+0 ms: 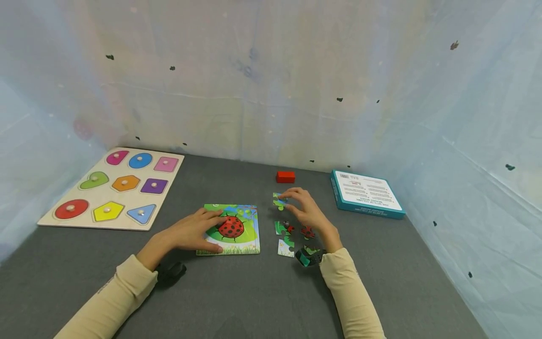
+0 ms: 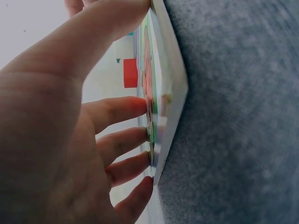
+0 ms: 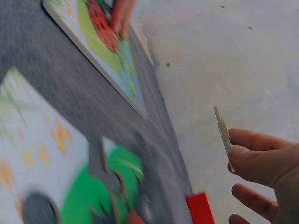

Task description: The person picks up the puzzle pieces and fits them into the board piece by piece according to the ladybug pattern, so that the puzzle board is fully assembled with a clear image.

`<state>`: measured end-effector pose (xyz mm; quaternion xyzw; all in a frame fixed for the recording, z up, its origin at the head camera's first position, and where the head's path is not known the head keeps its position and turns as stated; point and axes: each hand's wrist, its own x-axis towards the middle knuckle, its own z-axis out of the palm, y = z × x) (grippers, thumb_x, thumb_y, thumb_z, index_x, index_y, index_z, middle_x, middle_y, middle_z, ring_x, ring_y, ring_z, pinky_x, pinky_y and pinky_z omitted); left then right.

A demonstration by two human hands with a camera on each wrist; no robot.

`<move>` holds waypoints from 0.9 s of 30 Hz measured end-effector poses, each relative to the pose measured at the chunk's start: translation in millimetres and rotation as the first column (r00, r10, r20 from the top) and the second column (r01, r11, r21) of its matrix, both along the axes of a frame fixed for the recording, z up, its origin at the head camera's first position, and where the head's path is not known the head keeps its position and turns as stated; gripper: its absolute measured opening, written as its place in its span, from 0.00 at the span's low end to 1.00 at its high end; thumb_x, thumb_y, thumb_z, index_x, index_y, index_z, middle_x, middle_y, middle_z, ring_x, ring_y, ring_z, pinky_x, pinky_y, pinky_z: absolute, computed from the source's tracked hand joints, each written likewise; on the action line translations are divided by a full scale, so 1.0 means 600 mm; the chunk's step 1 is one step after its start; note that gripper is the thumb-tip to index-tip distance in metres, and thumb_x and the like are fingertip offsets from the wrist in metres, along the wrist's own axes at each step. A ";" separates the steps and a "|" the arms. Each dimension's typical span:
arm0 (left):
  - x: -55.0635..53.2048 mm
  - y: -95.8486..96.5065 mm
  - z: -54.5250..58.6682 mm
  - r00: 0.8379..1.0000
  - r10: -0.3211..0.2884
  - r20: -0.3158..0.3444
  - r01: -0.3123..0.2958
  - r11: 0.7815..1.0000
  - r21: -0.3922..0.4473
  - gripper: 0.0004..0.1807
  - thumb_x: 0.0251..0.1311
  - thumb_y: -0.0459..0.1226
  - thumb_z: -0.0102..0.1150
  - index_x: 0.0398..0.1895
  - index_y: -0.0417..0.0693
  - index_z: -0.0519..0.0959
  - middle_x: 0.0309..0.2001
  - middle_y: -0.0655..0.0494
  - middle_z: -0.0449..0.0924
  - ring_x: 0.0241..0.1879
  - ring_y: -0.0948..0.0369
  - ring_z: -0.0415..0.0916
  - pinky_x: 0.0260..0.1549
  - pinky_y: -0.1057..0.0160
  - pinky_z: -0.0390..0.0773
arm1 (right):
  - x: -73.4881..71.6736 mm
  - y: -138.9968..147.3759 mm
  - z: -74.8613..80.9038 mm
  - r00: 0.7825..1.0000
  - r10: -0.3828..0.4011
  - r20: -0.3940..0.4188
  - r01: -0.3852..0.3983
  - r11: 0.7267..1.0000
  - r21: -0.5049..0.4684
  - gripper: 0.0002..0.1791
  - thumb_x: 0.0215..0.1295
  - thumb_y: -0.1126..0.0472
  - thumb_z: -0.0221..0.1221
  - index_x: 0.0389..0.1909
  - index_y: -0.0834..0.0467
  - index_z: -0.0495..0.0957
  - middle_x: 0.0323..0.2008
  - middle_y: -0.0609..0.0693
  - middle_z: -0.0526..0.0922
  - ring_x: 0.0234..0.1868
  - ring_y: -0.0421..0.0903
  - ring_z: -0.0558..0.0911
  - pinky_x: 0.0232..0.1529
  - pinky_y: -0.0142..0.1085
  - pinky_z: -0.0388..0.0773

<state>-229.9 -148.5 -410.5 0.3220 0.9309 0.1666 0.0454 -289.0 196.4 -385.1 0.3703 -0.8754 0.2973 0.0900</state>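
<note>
We pinch one piece (image 1: 279,204) in our right hand (image 1: 307,210), our spread left hand (image 1: 192,231) touches the ladybug board (image 1: 250,238), and loose pieces (image 1: 285,248) seem left to fit.

— What do I have on the head view?
— A ladybug picture board (image 1: 245,237), square, lying flat on the grey bench (image 1: 254,301).
— And the loose pieces?
— I see a green-and-red piece (image 1: 279,229), a white-and-green piece (image 1: 284,248) and a red spotted piece (image 1: 307,232) scattered to its right; a blue-and-green piece (image 1: 277,201), raised, is pinched by the right hand (image 1: 311,212), edge-on in my right-wrist view.
</note>
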 end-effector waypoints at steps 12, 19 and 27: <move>-0.001 -0.003 -0.005 1.000 0.008 -0.023 -0.008 1.000 0.001 0.47 0.46 0.66 0.59 0.66 0.49 0.66 0.66 0.41 0.59 0.65 0.40 0.53 0.56 0.38 0.61 | -0.002 -0.074 -0.028 0.992 0.117 -0.036 -0.116 0.992 0.040 0.13 0.61 0.70 0.58 0.48 0.63 0.78 0.51 0.58 0.74 0.54 0.54 0.69 0.57 0.50 0.62; 0.003 0.000 0.000 1.000 0.010 -0.012 -0.010 1.000 -0.001 0.46 0.47 0.64 0.60 0.67 0.49 0.66 0.65 0.41 0.60 0.65 0.41 0.55 0.55 0.39 0.62 | -0.003 -0.100 -0.049 0.989 0.133 -0.058 -0.129 0.990 0.063 0.12 0.62 0.69 0.58 0.47 0.61 0.79 0.51 0.56 0.75 0.55 0.53 0.70 0.59 0.50 0.60; 0.006 0.001 0.009 1.000 0.011 -0.003 -0.011 1.000 0.001 0.46 0.48 0.63 0.60 0.66 0.48 0.65 0.65 0.40 0.61 0.65 0.40 0.54 0.54 0.38 0.62 | -0.001 -0.117 -0.058 0.991 0.124 -0.047 -0.120 0.989 0.083 0.13 0.61 0.69 0.58 0.47 0.60 0.79 0.50 0.56 0.77 0.54 0.52 0.72 0.61 0.51 0.58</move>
